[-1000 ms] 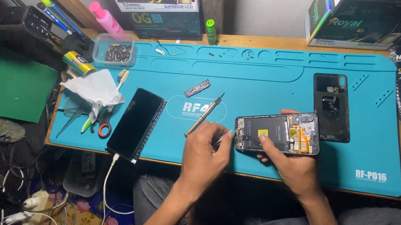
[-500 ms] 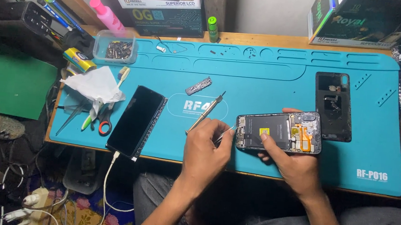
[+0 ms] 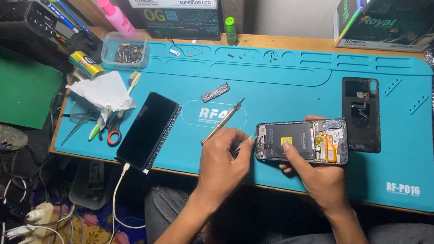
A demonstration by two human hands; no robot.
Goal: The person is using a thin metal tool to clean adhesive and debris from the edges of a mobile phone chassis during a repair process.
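My right hand (image 3: 315, 175) holds an opened phone (image 3: 302, 139) with its battery and orange flex cable showing, thumb resting on the battery. My left hand (image 3: 222, 160) grips thin metal tweezers (image 3: 244, 143) whose tips touch the phone's left edge. A slim metal pry tool (image 3: 223, 120) lies on the blue work mat (image 3: 290, 91) just above my left hand. The phone's black back cover (image 3: 361, 114) lies on the mat to the right.
A second black phone (image 3: 147, 131) with a white cable sits left on the mat. Tissue (image 3: 101, 92), scissors (image 3: 113, 130), a small metal part (image 3: 215, 92), a clear tray of screws (image 3: 125, 50), a pink bottle (image 3: 114, 14) and boxes (image 3: 179, 4) line the left and back.
Both hands and the opened phone stay almost in place; the left hand has edged slightly toward the phone's left edge.
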